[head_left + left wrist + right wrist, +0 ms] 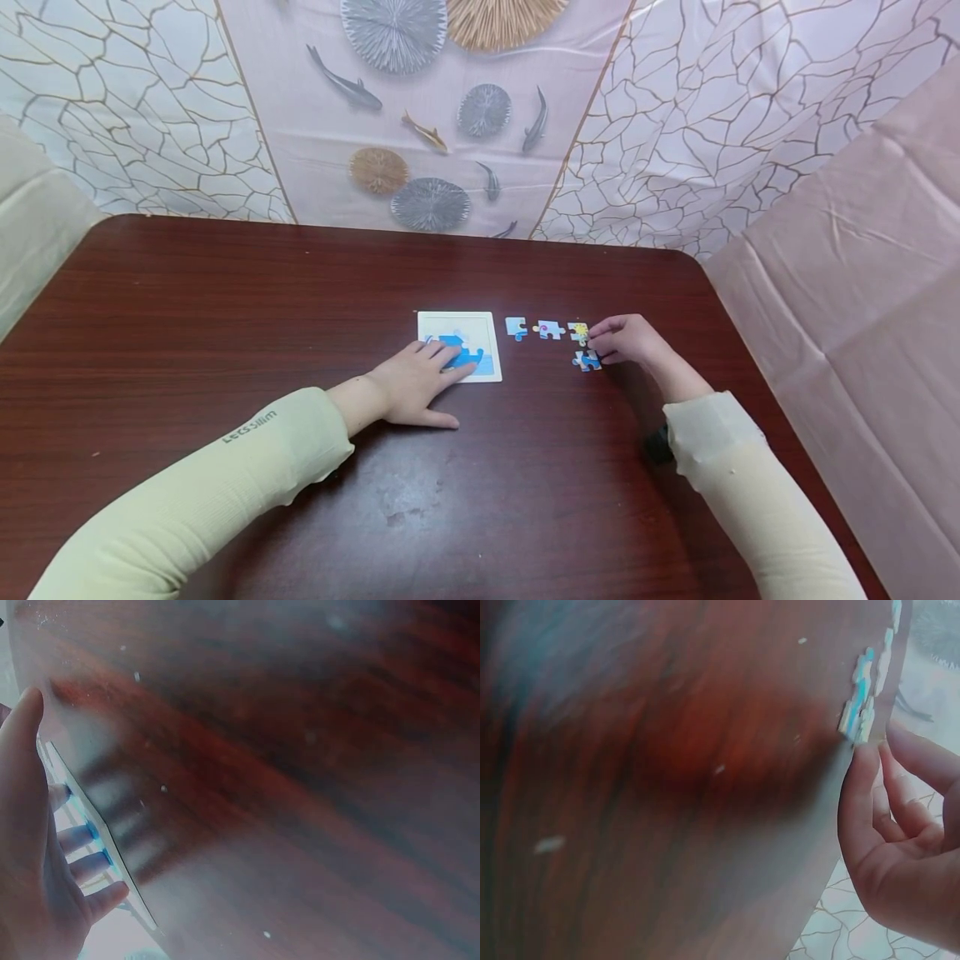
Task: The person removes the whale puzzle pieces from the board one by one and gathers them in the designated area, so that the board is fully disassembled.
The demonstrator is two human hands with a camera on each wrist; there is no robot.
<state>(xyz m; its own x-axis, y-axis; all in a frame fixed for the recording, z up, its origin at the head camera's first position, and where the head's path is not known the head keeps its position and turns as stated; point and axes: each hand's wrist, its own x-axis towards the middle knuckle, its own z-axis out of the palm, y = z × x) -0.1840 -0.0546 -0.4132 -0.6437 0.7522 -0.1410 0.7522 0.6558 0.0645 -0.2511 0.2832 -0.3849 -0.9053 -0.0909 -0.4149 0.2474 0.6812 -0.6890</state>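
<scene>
My left hand (412, 385) lies across a white-rimmed square puzzle tray (496, 354), fingers spread and straight, fingertips over the blue picture piece (472, 355) inside. In the left wrist view, fingertips reach over the edge of the tray (109, 838). My right hand (633, 339) is at the right end of the loose jigsaw pieces, fingers bent and apart from the thumb. Its fingertips meet the right edges of a sun piece (577, 332) and a blue-and-white piece (585, 361), both flat on the table. Exact contact is hard to tell in the right wrist view.
Between tray and right hand lie a pale blue piece (515, 327) and a piece with a pink swirl (549, 329), in a row with the sun piece. All sit on a dark brown wooden table (225, 333). Patterned cloth (315, 150) hangs behind its far edge.
</scene>
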